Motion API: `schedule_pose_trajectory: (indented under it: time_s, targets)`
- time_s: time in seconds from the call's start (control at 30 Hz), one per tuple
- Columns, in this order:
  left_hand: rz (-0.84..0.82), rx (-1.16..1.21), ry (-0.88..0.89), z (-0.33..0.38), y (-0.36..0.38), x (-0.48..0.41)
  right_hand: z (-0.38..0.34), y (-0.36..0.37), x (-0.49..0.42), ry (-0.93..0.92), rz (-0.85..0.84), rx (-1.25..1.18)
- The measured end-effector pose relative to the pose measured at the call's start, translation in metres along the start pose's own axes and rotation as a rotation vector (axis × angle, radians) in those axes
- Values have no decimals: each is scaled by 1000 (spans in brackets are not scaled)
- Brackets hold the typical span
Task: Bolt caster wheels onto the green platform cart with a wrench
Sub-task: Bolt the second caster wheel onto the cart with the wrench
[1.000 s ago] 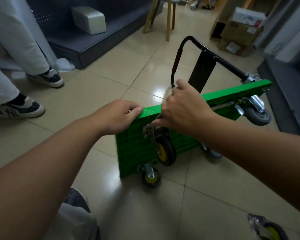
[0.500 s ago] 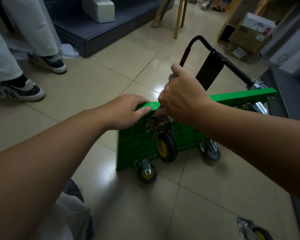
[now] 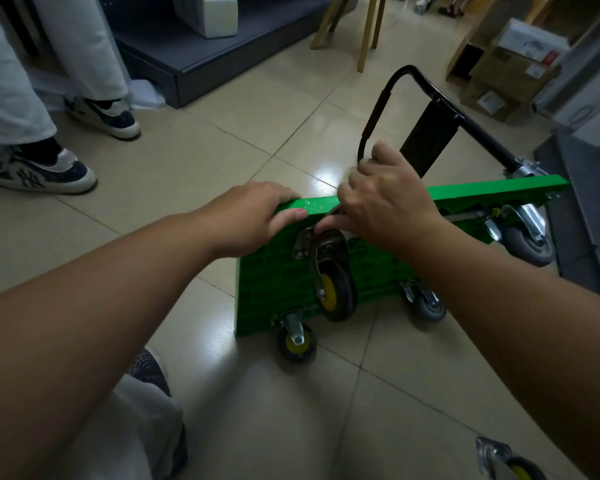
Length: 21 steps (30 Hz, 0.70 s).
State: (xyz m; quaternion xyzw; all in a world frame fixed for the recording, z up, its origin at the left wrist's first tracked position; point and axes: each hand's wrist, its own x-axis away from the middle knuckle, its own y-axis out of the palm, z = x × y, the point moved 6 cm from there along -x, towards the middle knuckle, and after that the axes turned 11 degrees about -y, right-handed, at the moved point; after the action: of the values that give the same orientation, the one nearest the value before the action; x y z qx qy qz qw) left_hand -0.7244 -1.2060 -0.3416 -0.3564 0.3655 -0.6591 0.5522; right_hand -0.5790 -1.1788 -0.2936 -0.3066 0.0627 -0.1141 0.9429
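The green platform cart (image 3: 274,282) stands on its long edge on the tiled floor, underside toward me, its black handle (image 3: 426,98) folded out behind. My left hand (image 3: 257,216) grips the cart's top edge near the left corner. My right hand (image 3: 385,206) is curled at the mounting plate of a yellow-hubbed caster (image 3: 333,289) and pinches a thin metal tool there; most of the tool is hidden. A second yellow-hubbed caster (image 3: 297,341) sits at the lower left corner. Two grey casters (image 3: 428,304) (image 3: 527,240) sit toward the right.
A loose yellow-hubbed caster (image 3: 506,465) lies on the floor at the lower right. A person's legs and sneakers (image 3: 39,171) stand at the left. A dark low platform (image 3: 201,53), wooden stool legs (image 3: 368,32) and cardboard boxes (image 3: 510,71) lie beyond.
The view has drifted a little, so the cart sits slightly higher and nearer. My right hand has shifted slightly at the caster's plate. My left hand keeps its hold on the edge.
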Motion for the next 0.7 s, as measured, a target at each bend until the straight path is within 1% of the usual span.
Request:
schedule_pose_trajectory:
  time_s: [0.17,0.33,0.4,0.43,0.47,0.5,0.57,0.6,0.63,0.67,0.7]
  targets:
    - [25,0,-13,0,-1,2,2,3,4,28,12,-27]
    - [-2,12,-22,0,1,1,5,-1,-6,46,-123,-62]
    - [-18,2,-6,2,1,1,12,-10,2,117,-154,-111]
    - [-20,2,0,3,0,1,15,-17,13,215,-141,-156]
    - [-22,9,-1,4,-1,1,13,-23,28,367,-115,-237]
    - [-18,23,-1,5,-1,1,5,-28,46,557,-73,-361]
    - [11,43,10,5,-3,1,-45,-26,79,957,4,-747]
    - [20,47,11,6,-2,0,-81,-20,91,1144,19,-977]
    - [31,48,5,7,-2,-1,-116,-14,100,1310,23,-1155]
    - [44,40,-6,8,-2,-3,-145,-10,105,1442,35,-1278]
    - [60,31,-20,9,-1,-4,-169,-8,106,1492,34,-1370]
